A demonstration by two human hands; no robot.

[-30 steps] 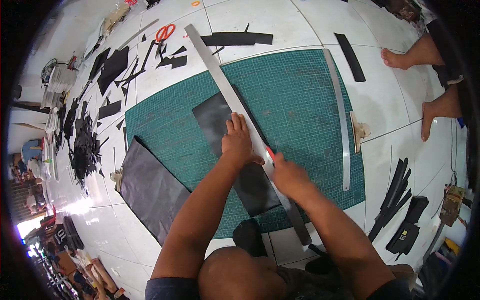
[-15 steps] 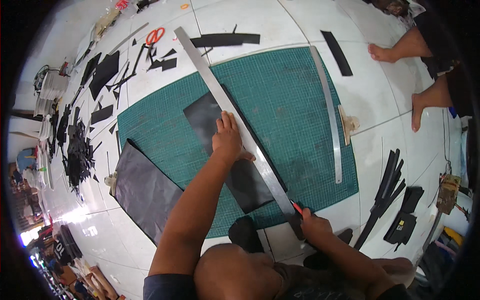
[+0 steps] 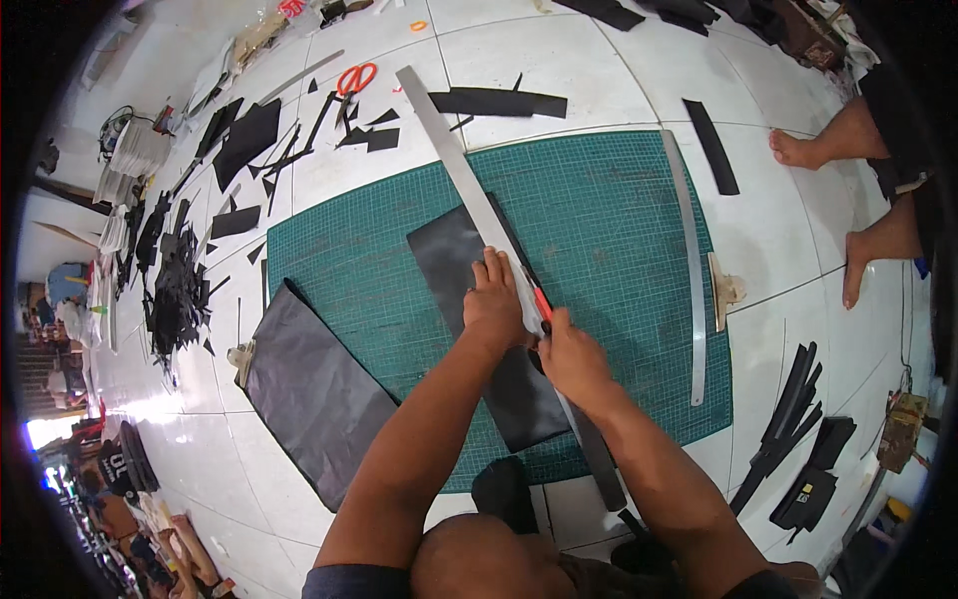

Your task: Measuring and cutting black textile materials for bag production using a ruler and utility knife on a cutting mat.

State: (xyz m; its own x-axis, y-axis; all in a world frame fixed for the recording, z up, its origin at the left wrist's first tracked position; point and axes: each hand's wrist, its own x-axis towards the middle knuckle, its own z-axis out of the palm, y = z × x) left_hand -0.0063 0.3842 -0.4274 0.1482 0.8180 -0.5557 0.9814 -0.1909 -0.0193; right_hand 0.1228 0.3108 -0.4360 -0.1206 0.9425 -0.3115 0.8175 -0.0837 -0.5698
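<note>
The right hand (image 3: 574, 361) is curled shut around a red-handled cutter (image 3: 540, 301), whose tip points away from the knuckles along the edge of a long metal ruler (image 3: 469, 180). Just left of it, the left hand (image 3: 496, 304) lies flat with fingers spread, pressing the ruler down onto a black sheet (image 3: 449, 260); it grips nothing. The sheet runs beneath both hands on a green cutting mat (image 3: 609, 220). Left of the fingers lies a larger dark sheet (image 3: 309, 389). Right of them lies a second metal ruler (image 3: 689, 270). Far beyond the fingertips lie red scissors (image 3: 355, 78) among black offcuts.
</note>
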